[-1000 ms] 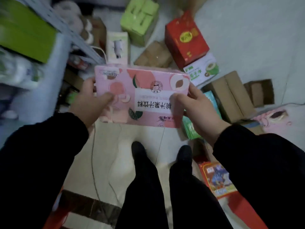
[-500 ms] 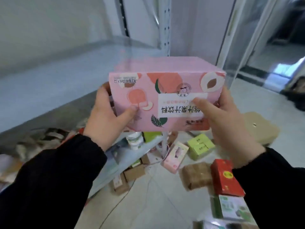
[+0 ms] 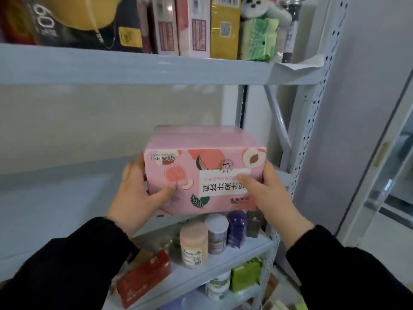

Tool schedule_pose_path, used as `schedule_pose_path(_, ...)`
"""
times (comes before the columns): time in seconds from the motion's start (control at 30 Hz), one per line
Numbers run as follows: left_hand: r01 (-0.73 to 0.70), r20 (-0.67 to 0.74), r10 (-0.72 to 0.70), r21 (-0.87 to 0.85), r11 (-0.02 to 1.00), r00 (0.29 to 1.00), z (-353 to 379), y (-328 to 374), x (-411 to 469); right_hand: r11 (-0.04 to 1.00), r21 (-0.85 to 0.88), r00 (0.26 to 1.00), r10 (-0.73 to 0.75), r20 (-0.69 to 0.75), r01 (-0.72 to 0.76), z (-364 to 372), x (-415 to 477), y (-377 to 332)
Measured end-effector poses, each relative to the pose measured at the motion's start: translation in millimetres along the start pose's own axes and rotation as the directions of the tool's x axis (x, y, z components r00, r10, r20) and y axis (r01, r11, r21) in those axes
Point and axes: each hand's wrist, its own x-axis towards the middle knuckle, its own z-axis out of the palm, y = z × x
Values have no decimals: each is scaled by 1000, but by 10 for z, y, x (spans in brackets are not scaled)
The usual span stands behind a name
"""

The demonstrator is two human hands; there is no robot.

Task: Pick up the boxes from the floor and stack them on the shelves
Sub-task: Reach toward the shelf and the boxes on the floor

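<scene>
A pink juice carton printed with peaches, its label upside down, is held at the right end of the pale blue middle shelf. My left hand grips its left side with the thumb across the front. My right hand grips the right side, thumb on the white label. Whether the carton's base rests on the shelf board is hidden by the carton and my hands.
The shelf above carries upright boxes, a green packet and a plush toy. The shelf below holds several canisters and a red box. A perforated upright post stands right of the carton, a glass door beyond.
The view rose from the floor to the shelving. Both hands lifted the pink carton from above the floor up to the middle shelf's right end, keeping the same grip.
</scene>
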Motion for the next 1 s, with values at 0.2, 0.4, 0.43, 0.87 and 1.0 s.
schedule_pose_path(0.2, 250, 97, -252, 33, 968, 963, 341, -627, 518, 991, -129, 992, 62, 114, -47, 381, 670, 441)
schedule_pose_path(0.4, 241, 47, -243, 42, 970, 969, 904, -794, 1244, 977, -214, 986, 57, 157, -22, 293, 1686, 762)
schedule_pose_path(0.43, 253, 34, -255, 42, 967, 966, 1015, -814, 1371, 979, -203, 985, 54, 162, -21, 277, 1869, 836)
schedule_pose_path(0.87, 340, -110, -325, 164, 926, 939, 2440, -978, 2708, 981, -190, 989, 66, 131, -41, -44, 3627, 1481)
schedule_pose_path(1.0, 349, -155, -328, 129, 928, 932, 2585, -904, 2654, 988, -122, 990, 105, 96, -93, -179, 3723, 1563)
